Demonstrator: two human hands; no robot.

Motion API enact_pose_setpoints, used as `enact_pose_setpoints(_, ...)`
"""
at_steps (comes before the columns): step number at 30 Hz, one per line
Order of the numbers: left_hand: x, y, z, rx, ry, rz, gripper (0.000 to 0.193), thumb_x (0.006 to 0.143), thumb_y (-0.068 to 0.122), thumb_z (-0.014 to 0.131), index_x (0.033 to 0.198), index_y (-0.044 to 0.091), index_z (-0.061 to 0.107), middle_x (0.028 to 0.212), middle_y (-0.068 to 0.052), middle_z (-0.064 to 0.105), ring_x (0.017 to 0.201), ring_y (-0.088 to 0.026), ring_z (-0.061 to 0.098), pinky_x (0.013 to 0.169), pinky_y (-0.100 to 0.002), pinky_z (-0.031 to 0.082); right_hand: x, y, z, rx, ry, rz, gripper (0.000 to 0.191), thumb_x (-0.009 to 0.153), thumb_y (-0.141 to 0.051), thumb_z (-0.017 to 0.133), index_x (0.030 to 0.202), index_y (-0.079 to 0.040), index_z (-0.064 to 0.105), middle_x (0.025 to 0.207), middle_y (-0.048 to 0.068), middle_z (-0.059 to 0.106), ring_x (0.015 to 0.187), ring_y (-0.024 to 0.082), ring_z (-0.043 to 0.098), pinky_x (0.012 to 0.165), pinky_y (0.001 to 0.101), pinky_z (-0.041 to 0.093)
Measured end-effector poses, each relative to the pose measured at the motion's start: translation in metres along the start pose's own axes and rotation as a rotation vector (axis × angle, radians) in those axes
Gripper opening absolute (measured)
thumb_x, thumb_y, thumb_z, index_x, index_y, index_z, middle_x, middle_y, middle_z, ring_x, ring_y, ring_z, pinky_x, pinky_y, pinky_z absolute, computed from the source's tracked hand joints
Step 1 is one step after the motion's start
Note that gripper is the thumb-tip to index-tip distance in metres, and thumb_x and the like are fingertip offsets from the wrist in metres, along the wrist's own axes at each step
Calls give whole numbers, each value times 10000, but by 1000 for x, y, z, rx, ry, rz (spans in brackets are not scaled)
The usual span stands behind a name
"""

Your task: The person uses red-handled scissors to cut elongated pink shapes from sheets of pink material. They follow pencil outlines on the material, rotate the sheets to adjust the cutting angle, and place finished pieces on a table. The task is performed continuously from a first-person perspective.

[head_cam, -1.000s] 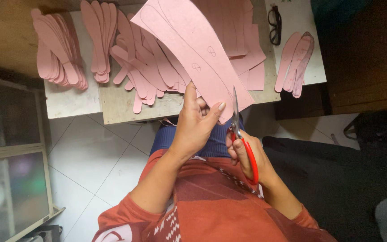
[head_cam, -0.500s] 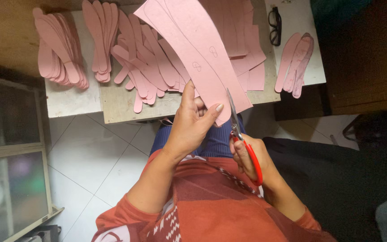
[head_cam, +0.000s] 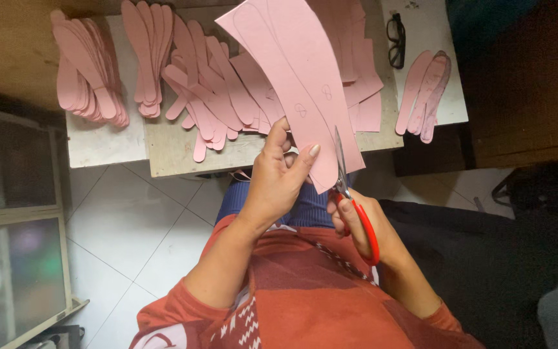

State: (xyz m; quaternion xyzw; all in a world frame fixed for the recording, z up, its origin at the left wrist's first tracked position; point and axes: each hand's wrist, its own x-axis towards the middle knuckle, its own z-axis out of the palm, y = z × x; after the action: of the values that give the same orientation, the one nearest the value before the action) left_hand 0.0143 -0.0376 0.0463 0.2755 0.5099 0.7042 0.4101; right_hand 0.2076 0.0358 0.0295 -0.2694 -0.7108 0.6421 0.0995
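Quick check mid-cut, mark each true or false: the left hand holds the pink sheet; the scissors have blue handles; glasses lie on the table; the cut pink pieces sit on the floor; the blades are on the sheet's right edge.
1. The left hand holds the pink sheet. True.
2. The scissors in the right hand have blue handles. False: red.
3. Glasses lie on the table. True.
4. The cut pink pieces sit on the floor. False: on the table.
5. The blades are on the sheet's right edge. True.
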Motion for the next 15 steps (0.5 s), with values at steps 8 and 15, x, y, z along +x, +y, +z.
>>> enact_pose_setpoints(8,-3,8,-1,-40,-28,-7,468,1021,51,623,1456,35,451,1223,-118,690,942,-73,667,791,-229,571,-1,-6,3,-45,19,14,628,1023,-601,370,918,-18,579,582,-10,456,512,85,454,485,254,462)
enact_pose_setpoints(15,-4,10,-3,-84,-41,-28,482,1024,50,616,1474,33,443,1246,-125,688,1004,-90,680,837,-239,579,-5,-5,0,-39,24,43,578,1027,-549,398,853,-29,580,556,-19,458,468,78,456,425,256,466)
